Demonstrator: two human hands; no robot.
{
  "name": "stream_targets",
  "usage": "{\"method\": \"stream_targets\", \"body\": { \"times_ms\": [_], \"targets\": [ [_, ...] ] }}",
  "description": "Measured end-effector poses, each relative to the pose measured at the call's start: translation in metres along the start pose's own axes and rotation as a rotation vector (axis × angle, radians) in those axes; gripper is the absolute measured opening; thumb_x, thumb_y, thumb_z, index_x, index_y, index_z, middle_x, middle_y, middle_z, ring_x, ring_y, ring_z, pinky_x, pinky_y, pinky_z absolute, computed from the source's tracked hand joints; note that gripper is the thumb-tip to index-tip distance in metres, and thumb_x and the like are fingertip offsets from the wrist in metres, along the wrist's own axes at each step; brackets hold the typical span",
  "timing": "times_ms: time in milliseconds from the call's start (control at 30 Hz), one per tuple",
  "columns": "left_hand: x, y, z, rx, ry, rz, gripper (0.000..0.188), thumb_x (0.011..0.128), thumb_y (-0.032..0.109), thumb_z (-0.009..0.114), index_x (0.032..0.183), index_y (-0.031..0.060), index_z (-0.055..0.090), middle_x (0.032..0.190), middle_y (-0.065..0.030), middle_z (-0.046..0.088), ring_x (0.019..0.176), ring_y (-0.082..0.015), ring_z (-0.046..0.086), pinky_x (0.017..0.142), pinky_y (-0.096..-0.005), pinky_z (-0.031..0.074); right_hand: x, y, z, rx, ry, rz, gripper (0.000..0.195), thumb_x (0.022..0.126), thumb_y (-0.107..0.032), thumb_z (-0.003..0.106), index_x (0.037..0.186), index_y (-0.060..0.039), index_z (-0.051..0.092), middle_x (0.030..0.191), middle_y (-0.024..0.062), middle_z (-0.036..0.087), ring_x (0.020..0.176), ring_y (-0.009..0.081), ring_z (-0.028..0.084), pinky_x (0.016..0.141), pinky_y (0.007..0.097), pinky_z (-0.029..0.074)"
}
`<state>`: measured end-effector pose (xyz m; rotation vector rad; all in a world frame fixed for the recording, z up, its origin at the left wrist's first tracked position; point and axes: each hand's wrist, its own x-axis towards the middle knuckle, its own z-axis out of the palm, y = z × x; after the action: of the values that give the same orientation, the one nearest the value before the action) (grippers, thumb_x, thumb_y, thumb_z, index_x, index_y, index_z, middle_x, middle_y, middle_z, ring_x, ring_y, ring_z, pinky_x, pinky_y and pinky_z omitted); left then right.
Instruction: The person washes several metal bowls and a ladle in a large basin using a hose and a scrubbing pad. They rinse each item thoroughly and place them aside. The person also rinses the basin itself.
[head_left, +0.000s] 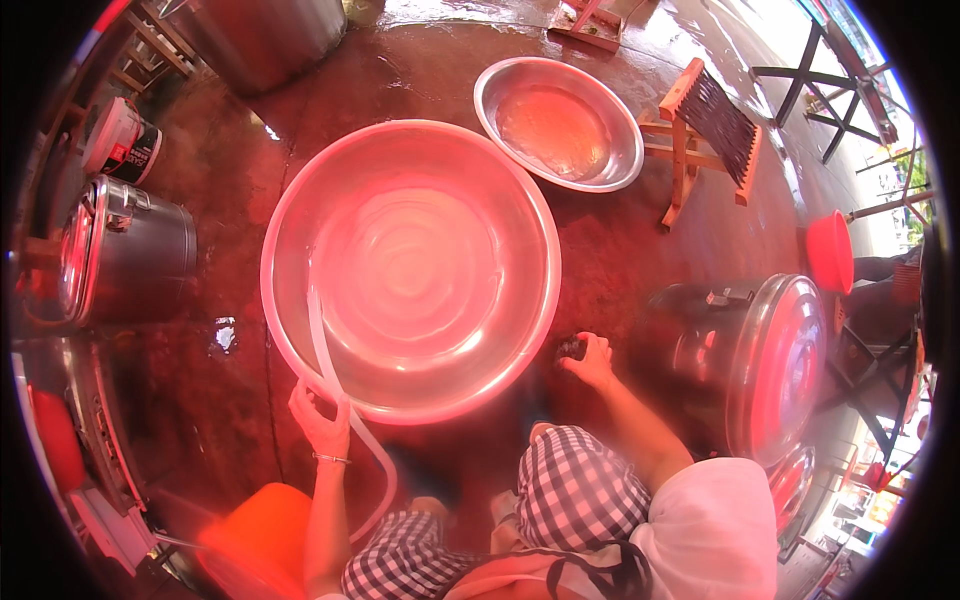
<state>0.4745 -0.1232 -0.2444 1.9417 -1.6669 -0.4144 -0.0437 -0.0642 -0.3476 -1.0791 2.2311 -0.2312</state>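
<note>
A large round metal basin (525, 337) stands on the wet floor before me, with water (420, 255) in it. My left hand (321, 416) grips its near-left rim, the thumb against a pale flexible hose (321, 345). That hose runs over the rim, its far end inside the basin. Off the basin's right side, my right hand (592, 361) holds a dark scouring pad (570, 348), partly covered by the fingers.
A smaller metal basin (486, 105) holding water stands behind, beside a wooden folding stool (679, 142). Lidded metal containers flank me, left (146, 251) and right (705, 352). An orange bucket (262, 525) is near my left arm; a plastic pail (124, 142) lies farther left.
</note>
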Motion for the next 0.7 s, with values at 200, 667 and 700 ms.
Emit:
{"method": "stream_targets", "body": {
  "times_ms": [200,667,700],
  "targets": [
    [0.029,-0.006,0.01,0.051,-0.116,-0.04,0.081,0.077,0.016,0.077,0.146,0.0002,0.038,0.128,-0.0177,0.052,0.112,-0.031,0.053,0.096,-0.042,0.045,0.086,-0.045,-0.039,0.781,-0.043,0.131,0.043,0.093,-0.033,0.068,0.129,-0.0118,0.058,0.111,0.0051,0.065,0.092,0.0181,0.062,0.075,0.0319,0.052],
    [0.05,0.014,0.015,-0.047,-0.237,-0.151,0.069,0.076,0.019,0.074,0.137,0.0025,0.047,0.113,-0.0207,0.063,0.104,-0.0374,0.062,0.09,-0.0468,0.048,0.175,-0.143,-0.079,1.358,-0.026,0.189,0.045,0.089,-0.046,0.072,0.118,-0.0153,0.057,0.106,0.0025,0.061,0.084,0.0161,0.058,0.07,0.0335,0.048],
    [0.048,0.011,0.013,-0.067,-0.247,-0.194,0.067,0.076,0.019,0.074,0.136,0.002,0.048,0.112,-0.0202,0.063,0.102,-0.0364,0.062,0.089,-0.0463,0.048,0.163,-0.148,-0.073,1.319,-0.073,0.174,0.045,0.089,-0.046,0.072,0.118,-0.0157,0.057,0.106,0.002,0.061,0.084,0.0159,0.058,0.069,0.0335,0.048]
  ]
}}
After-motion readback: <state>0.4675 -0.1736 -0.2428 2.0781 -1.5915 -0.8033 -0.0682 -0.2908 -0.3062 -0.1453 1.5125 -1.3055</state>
